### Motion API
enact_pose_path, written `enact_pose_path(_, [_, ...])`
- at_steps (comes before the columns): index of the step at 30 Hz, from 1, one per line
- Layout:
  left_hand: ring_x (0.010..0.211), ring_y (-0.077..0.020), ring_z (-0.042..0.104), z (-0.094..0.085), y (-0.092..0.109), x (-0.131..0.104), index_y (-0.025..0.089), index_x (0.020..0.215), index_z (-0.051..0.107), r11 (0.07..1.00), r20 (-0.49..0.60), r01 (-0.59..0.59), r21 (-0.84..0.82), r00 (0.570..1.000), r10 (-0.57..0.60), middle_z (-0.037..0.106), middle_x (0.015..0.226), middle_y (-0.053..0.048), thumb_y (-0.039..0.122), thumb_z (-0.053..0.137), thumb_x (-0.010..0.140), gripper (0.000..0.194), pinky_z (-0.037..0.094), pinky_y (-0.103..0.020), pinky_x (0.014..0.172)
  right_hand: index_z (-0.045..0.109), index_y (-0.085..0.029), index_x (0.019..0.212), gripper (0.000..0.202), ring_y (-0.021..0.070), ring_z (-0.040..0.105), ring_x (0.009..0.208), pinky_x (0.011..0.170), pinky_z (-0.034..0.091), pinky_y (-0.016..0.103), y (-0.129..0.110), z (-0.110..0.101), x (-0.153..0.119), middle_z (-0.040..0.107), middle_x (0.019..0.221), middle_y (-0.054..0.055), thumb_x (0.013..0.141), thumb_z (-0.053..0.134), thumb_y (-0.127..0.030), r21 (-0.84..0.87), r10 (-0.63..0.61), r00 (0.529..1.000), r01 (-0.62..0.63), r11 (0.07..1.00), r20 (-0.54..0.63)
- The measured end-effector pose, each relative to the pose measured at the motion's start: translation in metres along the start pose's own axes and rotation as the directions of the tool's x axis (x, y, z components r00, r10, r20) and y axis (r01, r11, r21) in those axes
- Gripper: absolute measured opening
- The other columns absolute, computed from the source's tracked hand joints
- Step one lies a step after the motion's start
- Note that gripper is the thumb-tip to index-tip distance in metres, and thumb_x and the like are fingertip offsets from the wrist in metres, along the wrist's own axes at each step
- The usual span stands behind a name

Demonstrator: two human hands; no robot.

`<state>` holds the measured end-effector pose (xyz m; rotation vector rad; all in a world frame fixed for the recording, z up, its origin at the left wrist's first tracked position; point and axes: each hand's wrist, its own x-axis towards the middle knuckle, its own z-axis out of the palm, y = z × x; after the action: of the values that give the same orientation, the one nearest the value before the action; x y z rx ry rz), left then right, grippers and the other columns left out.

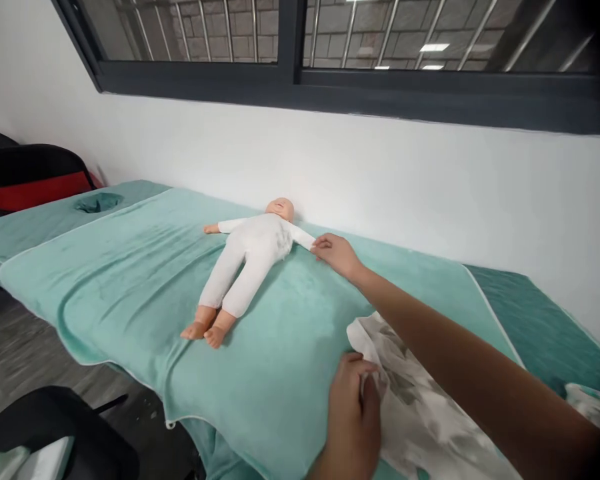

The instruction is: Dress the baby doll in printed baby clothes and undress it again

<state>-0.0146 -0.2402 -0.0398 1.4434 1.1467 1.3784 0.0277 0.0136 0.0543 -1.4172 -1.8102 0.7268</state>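
Note:
A baby doll (260,237) in a white body suit lies on its back on a mint-green blanket (130,267), head toward the wall, arms spread. My right hand (336,255) is closed around the end of the doll's arm on the right; its fingers hide the doll's hand there. Nearer to me, my left hand (353,407) is closed on the edge of a crumpled white cloth (430,420) with faint greyish patches. My right forearm passes over part of this cloth.
The blanket covers a padded bed with a face hole (99,202) at its left end. Behind stands a white wall (380,173) under a dark window frame (295,93). A black chair (55,433) is at the lower left, and a red-and-black seat (35,187) at the far left.

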Motion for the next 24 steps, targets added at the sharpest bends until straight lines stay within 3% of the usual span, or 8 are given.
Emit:
enact_pose_path(3, [0.093, -0.0169, 0.059, 0.006, -0.009, -0.001, 0.02, 0.095, 0.059, 1.0, -0.029, -0.007, -0.029, 1.0, 0.006, 0.061, 0.101, -0.008, 0.014, 0.046, 0.093, 0.015, 0.047, -0.028, 0.083, 0.069, -0.019, 0.085, 0.011, 0.0131, 0.068, 0.072, 0.068, 0.05, 0.022, -0.013, 0.045, 0.048, 0.073, 0.08, 0.001, 0.082, 0.059, -0.021, -0.071, -0.063, 0.998, 0.064, 0.995, 0.014])
enact_pose_path(6, [0.084, -0.016, 0.059, 0.013, -0.018, -0.003, 0.019, 0.089, 0.059, 0.996, -0.089, -0.048, -0.072, 0.995, 0.042, 0.06, 0.092, -0.007, 0.016, 0.053, 0.089, 0.006, 0.048, -0.027, 0.075, 0.073, -0.019, 0.082, 0.016, 0.0166, 0.067, 0.083, 0.077, 0.048, 0.025, -0.011, 0.067, 0.071, 0.073, 0.086, 0.003, 0.082, 0.057, -0.016, -0.195, -0.124, 0.992, 0.125, 0.973, 0.021])
enact_pose_path(13, [0.078, -0.0179, 0.06, 0.021, -0.024, -0.004, 0.021, 0.086, 0.062, 0.992, -0.153, -0.079, -0.101, 0.986, 0.063, 0.063, 0.089, -0.01, 0.023, 0.055, 0.09, 0.008, 0.049, -0.03, 0.069, 0.068, -0.024, 0.113, 0.031, 0.0209, 0.061, 0.1, 0.082, 0.042, 0.029, 0.011, 0.064, 0.05, 0.064, 0.117, 0.008, 0.095, 0.043, -0.025, -0.418, -0.28, 0.941, 0.335, 0.845, 0.189])
enact_pose_path(19, [0.077, -0.0172, 0.06, 0.023, -0.025, -0.003, 0.021, 0.086, 0.061, 0.987, -0.16, -0.095, -0.126, 0.984, 0.075, 0.063, 0.087, -0.008, 0.021, 0.056, 0.089, 0.006, 0.048, -0.029, 0.068, 0.067, -0.025, 0.108, 0.024, 0.026, 0.062, 0.089, 0.075, 0.04, 0.032, 0.019, 0.067, 0.054, 0.072, 0.098, 0.009, 0.086, 0.062, -0.032, -0.511, -0.219, 0.926, 0.355, 0.783, 0.307])
enact_pose_path(24, [0.078, -0.0169, 0.059, 0.019, -0.021, -0.004, 0.021, 0.086, 0.06, 0.987, -0.129, -0.094, -0.13, 0.989, 0.078, 0.062, 0.087, -0.007, 0.017, 0.06, 0.086, 0.004, 0.046, -0.028, 0.069, 0.069, -0.023, 0.106, 0.024, 0.0262, 0.064, 0.089, 0.072, 0.04, 0.031, 0.017, 0.072, 0.065, 0.073, 0.101, 0.009, 0.087, 0.055, -0.025, -0.47, -0.197, 0.927, 0.335, 0.817, 0.32])
